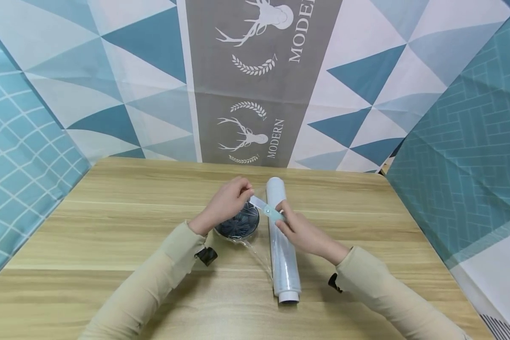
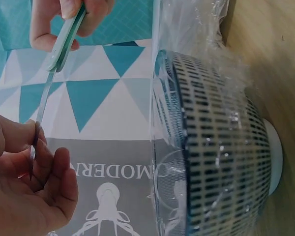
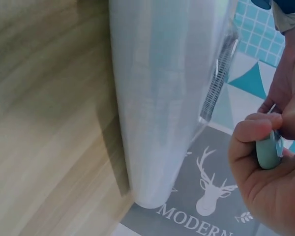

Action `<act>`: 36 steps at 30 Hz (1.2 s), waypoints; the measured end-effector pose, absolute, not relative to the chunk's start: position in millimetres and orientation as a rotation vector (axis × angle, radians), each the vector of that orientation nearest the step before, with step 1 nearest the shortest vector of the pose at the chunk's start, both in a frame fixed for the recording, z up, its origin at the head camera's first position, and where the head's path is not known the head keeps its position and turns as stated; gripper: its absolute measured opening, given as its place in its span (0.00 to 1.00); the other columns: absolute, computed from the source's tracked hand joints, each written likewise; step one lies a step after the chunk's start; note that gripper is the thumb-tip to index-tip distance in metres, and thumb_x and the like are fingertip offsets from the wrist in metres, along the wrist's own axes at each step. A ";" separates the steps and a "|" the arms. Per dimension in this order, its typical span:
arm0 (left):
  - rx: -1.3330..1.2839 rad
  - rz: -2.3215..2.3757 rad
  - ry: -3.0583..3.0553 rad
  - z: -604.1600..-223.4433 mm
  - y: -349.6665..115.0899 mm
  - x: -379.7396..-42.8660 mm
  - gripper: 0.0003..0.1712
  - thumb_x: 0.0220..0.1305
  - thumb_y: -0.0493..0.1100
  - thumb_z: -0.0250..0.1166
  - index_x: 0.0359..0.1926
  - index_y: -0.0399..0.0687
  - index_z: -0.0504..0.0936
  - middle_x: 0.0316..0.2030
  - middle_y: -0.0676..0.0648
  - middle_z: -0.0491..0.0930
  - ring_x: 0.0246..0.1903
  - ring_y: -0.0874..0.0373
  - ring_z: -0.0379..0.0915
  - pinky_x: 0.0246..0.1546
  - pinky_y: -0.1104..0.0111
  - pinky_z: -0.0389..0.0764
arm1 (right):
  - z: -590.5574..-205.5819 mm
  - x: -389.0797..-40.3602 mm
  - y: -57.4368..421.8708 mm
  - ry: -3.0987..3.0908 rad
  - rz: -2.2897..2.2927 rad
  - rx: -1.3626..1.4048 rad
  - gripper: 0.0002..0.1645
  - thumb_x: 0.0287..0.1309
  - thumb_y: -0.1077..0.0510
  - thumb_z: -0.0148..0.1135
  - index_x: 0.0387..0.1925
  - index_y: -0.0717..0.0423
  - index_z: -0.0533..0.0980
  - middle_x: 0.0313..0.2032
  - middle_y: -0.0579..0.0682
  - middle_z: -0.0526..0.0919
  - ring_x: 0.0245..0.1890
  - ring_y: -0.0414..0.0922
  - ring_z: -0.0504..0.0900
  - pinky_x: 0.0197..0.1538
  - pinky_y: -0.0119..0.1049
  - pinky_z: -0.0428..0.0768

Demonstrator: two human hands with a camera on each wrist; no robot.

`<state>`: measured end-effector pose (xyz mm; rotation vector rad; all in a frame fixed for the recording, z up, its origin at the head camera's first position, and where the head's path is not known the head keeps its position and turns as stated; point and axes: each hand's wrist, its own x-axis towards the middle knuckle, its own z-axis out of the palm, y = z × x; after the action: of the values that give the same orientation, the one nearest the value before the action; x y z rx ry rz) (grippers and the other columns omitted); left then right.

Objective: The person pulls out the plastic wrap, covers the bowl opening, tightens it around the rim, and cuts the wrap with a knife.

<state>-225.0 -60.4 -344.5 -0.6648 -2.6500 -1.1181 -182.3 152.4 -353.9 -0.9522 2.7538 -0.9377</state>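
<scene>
A folding knife with a pale green handle [image 1: 274, 214] and its blade [image 1: 257, 202] out is held above the table between both hands. My right hand [image 1: 301, 230] grips the handle. My left hand [image 1: 227, 202] pinches the blade near its tip, clearest in the left wrist view. Below the left hand stands a dark-patterned bowl [image 2: 221, 147] with clear plastic film [image 2: 191, 24] over its mouth and side. The film runs from the bowl to a long roll of cling film [image 1: 285, 259], which lies beneath the right hand.
The wooden table [image 1: 153, 198] carries the bowl and the roll. Behind it hangs a patterned cloth [image 1: 255, 85] with triangles and deer heads. Teal cloths hang at both sides. A dark strap [image 1: 207, 256] sits at the left wrist.
</scene>
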 end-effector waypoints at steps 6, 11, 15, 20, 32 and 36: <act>-0.702 -1.136 -2.665 -341.2 -56.0 -228.3 0.06 0.63 0.40 0.55 0.30 0.45 0.74 0.28 0.49 0.69 0.27 0.57 0.63 0.29 0.68 0.65 | -350.3 -186.2 152.2 2.695 -0.949 -0.833 0.08 0.67 0.53 0.43 0.45 0.51 0.63 0.15 0.43 0.67 0.14 0.37 0.66 0.18 0.30 0.67; -0.665 -1.210 -2.660 -339.3 -51.6 -235.7 0.07 0.63 0.41 0.55 0.28 0.46 0.75 0.27 0.49 0.70 0.25 0.57 0.62 0.26 0.69 0.64 | -351.7 -191.9 150.6 2.666 -1.074 -0.793 0.06 0.67 0.57 0.44 0.40 0.55 0.65 0.15 0.45 0.70 0.14 0.38 0.67 0.19 0.31 0.67; -0.614 -1.231 -2.685 -340.1 -48.3 -242.3 0.09 0.64 0.43 0.54 0.28 0.47 0.76 0.27 0.49 0.73 0.24 0.57 0.64 0.24 0.70 0.66 | -352.6 -196.2 149.2 2.726 -1.113 -0.776 0.05 0.65 0.60 0.46 0.40 0.57 0.66 0.19 0.46 0.69 0.17 0.39 0.65 0.19 0.30 0.65; -0.426 -1.273 -2.621 -340.0 -45.9 -249.5 0.11 0.62 0.45 0.57 0.35 0.42 0.78 0.36 0.45 0.76 0.35 0.54 0.71 0.37 0.63 0.72 | -351.1 -200.2 145.6 2.814 -1.039 -0.691 0.07 0.65 0.60 0.46 0.41 0.58 0.67 0.20 0.46 0.67 0.17 0.39 0.63 0.19 0.31 0.63; -0.225 -1.044 -2.808 -350.4 -48.2 -265.0 0.15 0.56 0.39 0.51 0.15 0.41 0.72 0.17 0.48 0.73 0.17 0.59 0.62 0.27 0.67 0.71 | -355.6 -223.8 129.8 2.936 -0.746 -0.367 0.12 0.66 0.56 0.44 0.42 0.62 0.66 0.20 0.49 0.69 0.16 0.41 0.65 0.18 0.30 0.65; -0.261 -1.020 -2.971 -348.9 -49.3 -269.6 0.19 0.54 0.37 0.48 0.09 0.49 0.56 0.10 0.53 0.52 0.14 0.59 0.48 0.18 0.69 0.55 | -356.3 -228.0 121.5 2.890 -0.829 -0.295 0.11 0.66 0.58 0.43 0.40 0.63 0.65 0.20 0.52 0.72 0.14 0.42 0.71 0.16 0.31 0.70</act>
<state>-269.6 -49.3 -348.9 -0.2615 -2.9714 -1.0198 -228.0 121.5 -356.3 -0.2950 2.8900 -0.8289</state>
